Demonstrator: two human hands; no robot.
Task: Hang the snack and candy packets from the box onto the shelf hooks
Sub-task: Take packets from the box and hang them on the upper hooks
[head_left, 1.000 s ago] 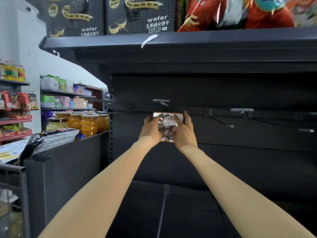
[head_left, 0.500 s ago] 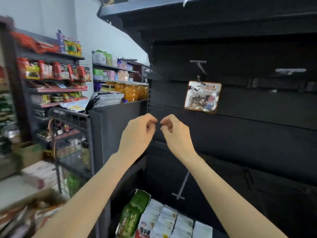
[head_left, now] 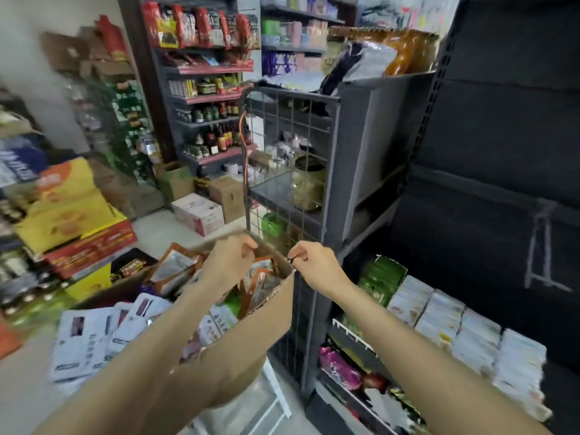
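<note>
Taking the cardboard box (head_left: 270, 312) as the marker: left of it, flat white packets (head_left: 94, 337) lie fanned out in a loose heap, glossy film with printed labels, slippery-looking. They could slide further if the box gets nudged.

Inside the box, the snack packets (head_left: 175, 271) stand crammed on edge, orange-trimmed foil and clear plastic, thin and crinkly. That is where the work waits; none is in a hand.

Over the box's far rim hovers the left hand (head_left: 230, 262), fingers curled in loosely, nothing visibly in its grip. Just right of the box's corner, the right hand (head_left: 317, 265) also hangs with fingers curled, thumb and forefinger close together; the blur hides whether anything tiny sits between them, but no packet does.

The risks as I read them: the packets are packed tight, so pulling one may drag its neighbours out. The box wall is soft corrugated board with a torn, ragged edge; leaning on it could buckle it or tip it.

Right of the box stands a wire grid panel (head_left: 292, 158), thin grey rods, easy to snag a packet corner on. Further right, the dark metal shelf (head_left: 489, 189) is matt and smooth; its hooks are out of view, so each header hole must be lined up afresh or a packet drops.
</note>
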